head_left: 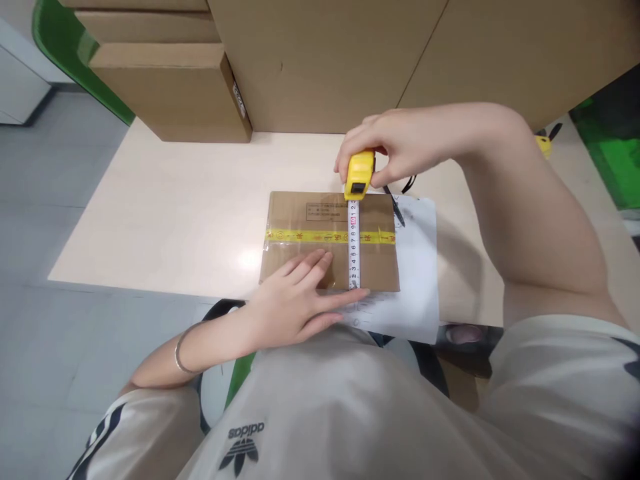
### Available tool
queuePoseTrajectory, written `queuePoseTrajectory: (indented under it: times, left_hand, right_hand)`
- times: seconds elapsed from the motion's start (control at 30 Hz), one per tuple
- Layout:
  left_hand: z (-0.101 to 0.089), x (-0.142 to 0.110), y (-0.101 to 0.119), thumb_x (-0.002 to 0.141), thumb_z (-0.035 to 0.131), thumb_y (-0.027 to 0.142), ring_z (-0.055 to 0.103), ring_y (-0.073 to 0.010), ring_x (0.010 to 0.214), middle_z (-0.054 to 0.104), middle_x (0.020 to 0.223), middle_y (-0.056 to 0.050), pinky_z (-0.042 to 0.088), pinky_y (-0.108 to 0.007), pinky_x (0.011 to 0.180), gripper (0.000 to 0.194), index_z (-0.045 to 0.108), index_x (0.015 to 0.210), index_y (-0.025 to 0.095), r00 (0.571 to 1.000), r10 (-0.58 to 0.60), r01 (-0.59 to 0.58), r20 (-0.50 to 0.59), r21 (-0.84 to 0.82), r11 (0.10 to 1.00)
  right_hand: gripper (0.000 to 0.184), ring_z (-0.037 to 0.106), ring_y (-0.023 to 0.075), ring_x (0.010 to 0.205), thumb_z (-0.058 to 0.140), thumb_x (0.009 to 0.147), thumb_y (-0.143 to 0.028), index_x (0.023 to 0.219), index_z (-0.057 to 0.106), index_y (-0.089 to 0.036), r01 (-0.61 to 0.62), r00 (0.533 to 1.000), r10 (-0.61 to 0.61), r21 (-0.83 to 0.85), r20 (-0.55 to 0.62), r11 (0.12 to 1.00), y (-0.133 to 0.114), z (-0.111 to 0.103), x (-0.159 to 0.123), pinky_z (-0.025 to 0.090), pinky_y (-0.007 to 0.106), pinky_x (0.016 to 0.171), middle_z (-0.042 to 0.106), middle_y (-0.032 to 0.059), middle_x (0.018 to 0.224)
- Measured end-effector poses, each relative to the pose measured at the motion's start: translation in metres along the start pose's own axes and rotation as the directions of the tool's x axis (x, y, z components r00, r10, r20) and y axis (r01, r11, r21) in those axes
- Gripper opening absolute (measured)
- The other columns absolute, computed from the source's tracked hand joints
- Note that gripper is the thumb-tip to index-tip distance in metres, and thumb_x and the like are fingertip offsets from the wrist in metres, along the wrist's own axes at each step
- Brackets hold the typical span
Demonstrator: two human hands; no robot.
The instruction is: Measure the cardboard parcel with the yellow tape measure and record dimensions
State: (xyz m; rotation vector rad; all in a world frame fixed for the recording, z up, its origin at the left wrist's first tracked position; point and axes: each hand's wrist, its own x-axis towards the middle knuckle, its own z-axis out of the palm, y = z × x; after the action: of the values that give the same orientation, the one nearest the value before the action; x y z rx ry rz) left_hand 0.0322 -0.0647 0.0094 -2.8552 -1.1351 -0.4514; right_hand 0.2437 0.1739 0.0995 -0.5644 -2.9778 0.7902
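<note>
A small cardboard box (330, 267) with a band of yellow printed tape lies flat on the table. My right hand (367, 150) is wrapped round a yellow tape measure (359, 175) at the box's far edge. Its white blade (353, 247) runs across the box top toward me, over the yellow band. My left hand (300, 297) rests on the near left part of the box with fingers stretched out, and one fingertip lies at the blade's near end. Under the box is a white paper sheet (417, 267), and a black pen (395, 207) lies by the box's right far corner.
A large cardboard box (325, 67) stands across the back of the pale table (165, 207). Stacked flat cartons (165, 93) are at the back left, beside a green chair (55, 40). Another yellow object (543, 145) sits partly behind my right arm.
</note>
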Motion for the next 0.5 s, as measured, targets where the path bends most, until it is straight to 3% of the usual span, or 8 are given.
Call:
queuePoseTrajectory:
  times: [0.07,0.2,0.3,0.4,0.5]
  left_hand:
    - [0.0,0.0,0.0,0.108,0.039,0.058,0.056,-0.034,0.133,0.067,0.129,-0.013,0.047,-0.042,0.104,0.051,0.053,0.155,0.044,1.0,0.004,-0.004,-0.01,0.009,1.0]
    - [-0.001,0.001,0.0,0.108,0.039,0.059,0.058,-0.0335,0.129,0.067,0.127,-0.015,0.048,-0.04,0.1,0.052,0.054,0.154,0.043,1.0,0.016,-0.015,-0.024,0.029,0.999]
    - [-0.001,0.002,0.0,0.108,0.039,0.059,0.059,-0.0339,0.128,0.067,0.128,-0.016,0.048,-0.04,0.099,0.052,0.056,0.153,0.041,0.999,0.023,-0.022,-0.036,0.031,0.999]
    - [-0.001,0.002,0.0,0.107,0.039,0.06,0.058,-0.0342,0.129,0.067,0.128,-0.016,0.047,-0.039,0.099,0.053,0.056,0.154,0.041,0.999,0.018,-0.018,-0.035,0.022,1.0]
    - [-0.002,0.003,0.0,0.107,0.039,0.06,0.059,-0.0339,0.127,0.067,0.128,-0.016,0.047,-0.039,0.098,0.053,0.056,0.153,0.041,0.999,0.016,-0.016,-0.035,0.021,1.0]
  right_hand:
    - [0.023,0.063,0.0153,0.079,0.076,0.083,-0.037,0.102,0.078,-0.024,0.015,0.994,-0.015,0.005,0.104,1.0,0.011,-0.007,0.008,0.048,0.029,0.069,0.074,-0.0002,0.095]
    - [0.026,0.062,0.0105,0.08,0.068,0.087,-0.028,0.11,0.076,-0.018,-0.044,0.989,0.04,0.03,0.141,0.999,0.025,-0.011,0.016,0.044,0.025,0.068,0.075,0.0008,0.103]
    - [0.028,0.062,0.0097,0.083,0.068,0.089,-0.029,0.113,0.076,-0.018,-0.084,0.987,0.082,0.008,0.136,0.996,0.035,-0.01,0.017,0.044,0.026,0.072,0.076,0.001,0.111]
    - [0.026,0.065,0.0161,0.086,0.078,0.083,-0.031,0.108,0.078,-0.025,-0.089,0.988,0.082,0.048,0.129,0.995,0.041,-0.008,0.016,0.049,0.032,0.075,0.076,0.0,0.109]
    - [0.023,0.066,0.0191,0.093,0.074,0.089,-0.04,0.107,0.079,-0.026,-0.057,0.998,0.053,0.096,0.046,0.994,0.038,-0.008,0.011,0.052,0.036,0.082,0.075,0.0007,0.108]
